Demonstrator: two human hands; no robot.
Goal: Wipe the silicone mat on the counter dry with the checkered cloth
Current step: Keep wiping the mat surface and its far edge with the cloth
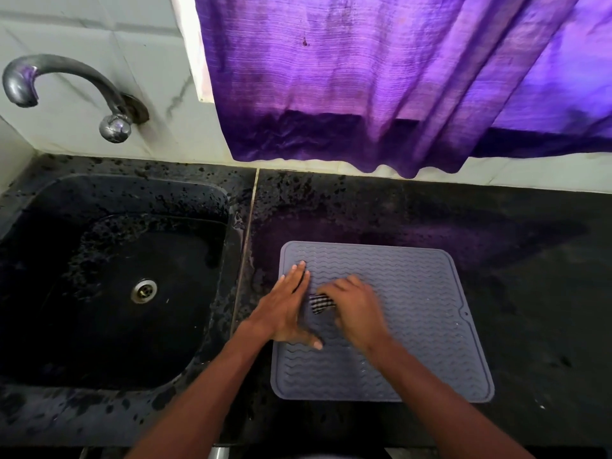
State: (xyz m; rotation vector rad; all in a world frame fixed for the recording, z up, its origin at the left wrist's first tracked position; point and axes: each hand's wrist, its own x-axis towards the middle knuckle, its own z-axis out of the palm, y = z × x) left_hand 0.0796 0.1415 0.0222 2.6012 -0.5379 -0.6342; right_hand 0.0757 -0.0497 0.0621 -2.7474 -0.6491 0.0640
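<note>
Two hands on the grey mat [414, 293], a checkered cloth [320, 303] bunched under the right one.

The mat lies flat on the dark counter [530, 260], its left edge just beside the seam that borders the black sink [116, 276], its near edge close to the counter's front. The left hand [288, 309] is spread flat — fingers together, thumb out — pressing the mat's left part near that edge. The right hand [356, 309] is blurred and curled over the cloth, of which only a small striped corner shows between the two hands. To the right and behind the mat the counter is bare and dark — room enough there. A purple curtain [381, 77] hangs above the back edge; the tap [66, 87] arches over the sink.
</note>
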